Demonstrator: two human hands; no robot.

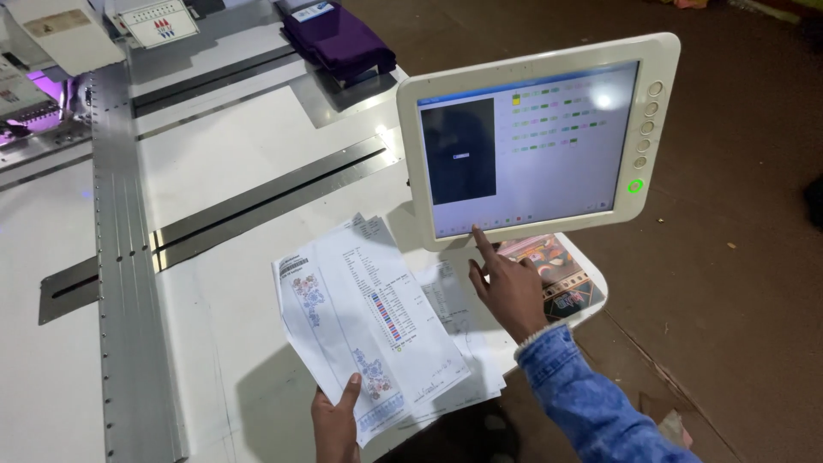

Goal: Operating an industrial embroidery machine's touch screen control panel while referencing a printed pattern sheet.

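My left hand (336, 424) grips the lower edge of a stack of printed paper sheets (369, 321), thumb on top; the top sheet shows floral patterns and a coloured chart. My right hand (506, 287), in a blue denim sleeve, has its index finger stretched up and touching the bottom edge of a white-framed touchscreen monitor (536, 137). The screen shows a dark panel on the left and rows of small coloured marks on the right. A green light (635, 186) glows on the monitor's right frame, below several round buttons.
A white machine table (223, 163) with metal rails (129, 257) and slotted tracks spreads to the left. Folded purple fabric (339, 39) lies at the back. A patterned card (557, 270) sits under the monitor. Brown floor (737, 283) lies to the right.
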